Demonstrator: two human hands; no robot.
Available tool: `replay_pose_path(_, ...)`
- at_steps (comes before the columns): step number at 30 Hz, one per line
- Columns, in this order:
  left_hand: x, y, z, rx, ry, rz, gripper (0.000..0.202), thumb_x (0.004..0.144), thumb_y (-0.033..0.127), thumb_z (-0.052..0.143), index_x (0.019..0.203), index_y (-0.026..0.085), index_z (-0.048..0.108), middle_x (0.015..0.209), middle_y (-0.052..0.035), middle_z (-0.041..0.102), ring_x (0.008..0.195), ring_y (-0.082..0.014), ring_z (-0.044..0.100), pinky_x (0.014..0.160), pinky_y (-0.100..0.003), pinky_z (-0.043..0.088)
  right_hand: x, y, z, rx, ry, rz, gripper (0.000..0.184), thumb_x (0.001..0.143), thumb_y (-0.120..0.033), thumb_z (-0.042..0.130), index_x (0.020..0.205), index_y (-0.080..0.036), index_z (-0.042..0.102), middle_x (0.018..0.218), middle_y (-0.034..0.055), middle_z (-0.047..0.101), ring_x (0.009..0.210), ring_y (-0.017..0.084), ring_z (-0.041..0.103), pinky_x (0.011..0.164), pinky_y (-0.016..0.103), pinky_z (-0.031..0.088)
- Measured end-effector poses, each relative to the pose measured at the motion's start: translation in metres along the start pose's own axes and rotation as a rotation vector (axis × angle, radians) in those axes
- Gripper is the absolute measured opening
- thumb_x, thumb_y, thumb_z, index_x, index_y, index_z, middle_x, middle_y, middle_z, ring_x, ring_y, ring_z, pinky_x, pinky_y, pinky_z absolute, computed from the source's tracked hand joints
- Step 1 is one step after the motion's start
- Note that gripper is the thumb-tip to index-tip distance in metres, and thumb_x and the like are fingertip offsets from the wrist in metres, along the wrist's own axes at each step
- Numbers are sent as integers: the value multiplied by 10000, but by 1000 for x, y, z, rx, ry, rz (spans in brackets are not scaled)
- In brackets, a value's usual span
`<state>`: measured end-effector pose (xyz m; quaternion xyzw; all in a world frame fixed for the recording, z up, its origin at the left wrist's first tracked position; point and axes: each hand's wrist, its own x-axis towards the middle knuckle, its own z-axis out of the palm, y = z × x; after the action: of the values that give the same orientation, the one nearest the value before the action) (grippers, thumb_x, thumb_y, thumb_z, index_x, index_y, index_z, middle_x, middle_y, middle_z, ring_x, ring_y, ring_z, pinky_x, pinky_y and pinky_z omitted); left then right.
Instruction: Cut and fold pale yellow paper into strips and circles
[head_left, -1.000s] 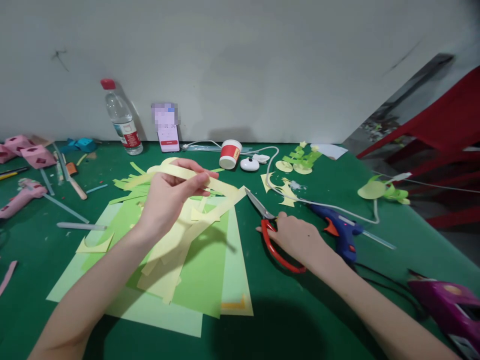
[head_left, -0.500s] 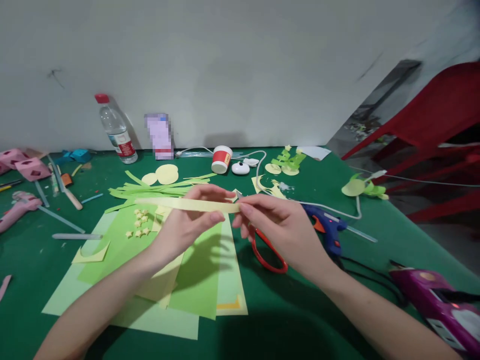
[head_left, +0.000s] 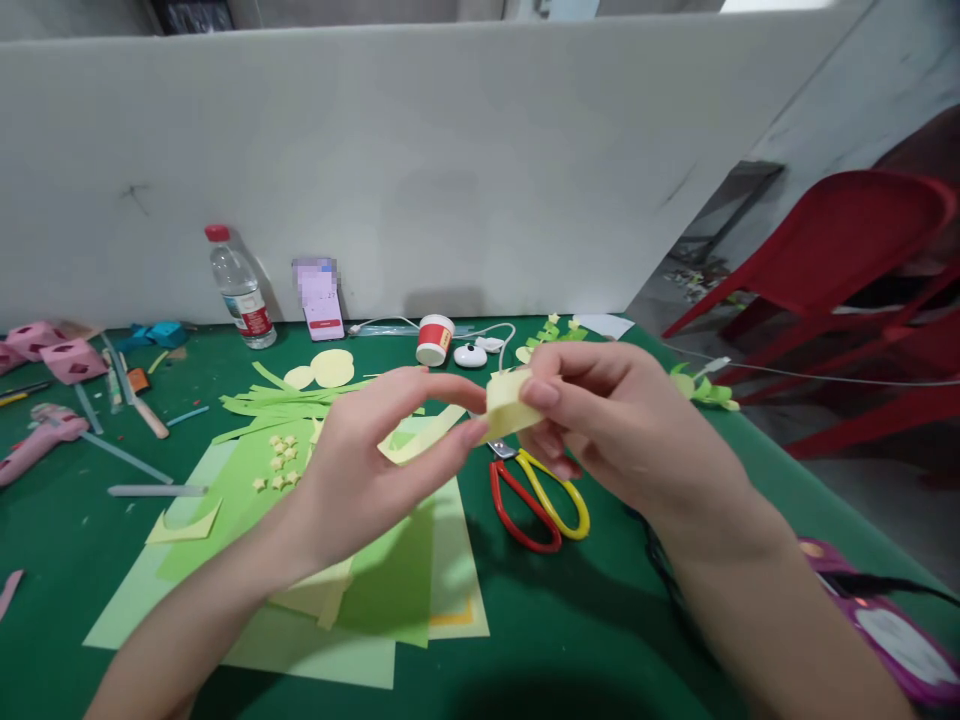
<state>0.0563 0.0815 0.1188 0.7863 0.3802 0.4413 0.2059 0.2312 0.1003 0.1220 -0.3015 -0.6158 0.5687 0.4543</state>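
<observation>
Both my hands are raised above the green table (head_left: 585,620) and pinch one pale yellow paper strip (head_left: 504,403). My left hand (head_left: 375,470) holds it between thumb and fingers, and the strip's free end curls down toward the sheets. My right hand (head_left: 615,430) grips the strip's folded end with thumb and forefinger. Below lie stacked green and yellow paper sheets (head_left: 397,580) and red-and-yellow scissors (head_left: 536,490), just under my right hand.
Cut green strips (head_left: 277,405), yellow discs (head_left: 326,368) and tiny paper stars (head_left: 279,462) lie beyond the sheets. A water bottle (head_left: 238,288), phone (head_left: 321,298) and small red cup (head_left: 434,340) stand at the wall. A pink glue gun (head_left: 37,440) lies left, a purple one (head_left: 892,640) right. Red chairs (head_left: 847,250) stand beyond the table.
My right hand left the scissors and joined the left on the strip. Both hands rose closer to the camera, and the strip's right end is now folded over.
</observation>
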Motion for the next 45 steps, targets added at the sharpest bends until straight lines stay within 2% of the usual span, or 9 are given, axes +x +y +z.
replay_pose_path(9, 12, 1, 2, -64, -18, -89, 158, 766, 291, 584, 678, 178, 650, 578, 20, 595, 516, -98, 490, 490, -215, 371, 18, -3, 1, -37, -40, 47, 341, 735, -356, 617, 504, -164, 457, 395, -77, 407, 343, 22, 367, 308, 135, 270)
replay_pose_path(15, 16, -1, 1, -287, -83, -135, 274, 841, 158, 434, 695, 162, 665, 718, 1, 671, 679, -114, 608, 624, -205, 472, 25, -6, 0, -60, -39, 30, 318, 712, -358, 644, 521, -166, 478, 394, -60, 430, 367, 34, 387, 321, 150, 257)
replay_pose_path(17, 17, -1, 1, -430, -84, -182, 289, 847, 137, 409, 697, 152, 656, 699, 1, 669, 624, -108, 618, 600, -209, 500, 28, -7, 1, -67, -43, 21, 322, 727, -374, 626, 528, -165, 484, 399, -60, 425, 374, 32, 381, 328, 151, 256)
replay_pose_path(21, 18, -1, 2, -677, -83, -220, 259, 863, 186, 429, 722, 142, 642, 624, 5, 656, 505, -99, 616, 504, -202, 527, 27, -10, 6, -91, -16, -40, 242, 741, -356, 614, 606, -169, 543, 490, -57, 466, 408, 25, 394, 348, 145, 283)
replay_pose_path(29, 11, -6, 4, -843, -90, -247, 224, 866, 244, 460, 798, 177, 663, 689, -1, 686, 608, -121, 666, 541, -181, 553, 18, -7, 16, -64, -28, -110, 67, 727, -203, 628, 683, -166, 593, 570, -57, 523, 447, 22, 453, 393, 136, 363)
replay_pose_path(34, 2, -14, 10, -746, -75, -254, 164, 832, 198, 519, 793, 185, 677, 738, 6, 699, 645, -102, 662, 587, -168, 547, 19, 7, 19, -27, 41, -46, 127, 745, -171, 574, 622, -160, 545, 495, -60, 495, 405, 33, 452, 376, 150, 347)
replay_pose_path(39, -15, -27, 19, -402, -108, -245, 153, 813, 194, 541, 805, 161, 690, 737, -18, 709, 696, -117, 653, 608, -180, 513, 29, 32, 16, 70, 97, 134, 147, 722, -132, 524, 593, -169, 464, 447, -83, 416, 340, 20, 351, 336, 154, 230)
replay_pose_path(42, -35, -32, 25, -204, -202, -67, 202, 817, 199, 530, 710, 123, 683, 506, -6, 630, 435, -81, 541, 413, -182, 401, 38, 49, 10, 116, 111, 184, 142, 721, -137, 502, 598, -173, 443, 432, -89, 384, 317, 14, 311, 333, 161, 171)
replay_pose_path(45, -62, -34, 34, -124, -404, 157, 339, 844, 180, 479, 530, 121, 591, 379, 15, 494, 342, -66, 413, 379, -222, 310, 47, 65, 1, 125, 168, 199, 146, 722, -147, 490, 597, -177, 420, 433, -85, 391, 308, 16, 310, 331, 168, 157)
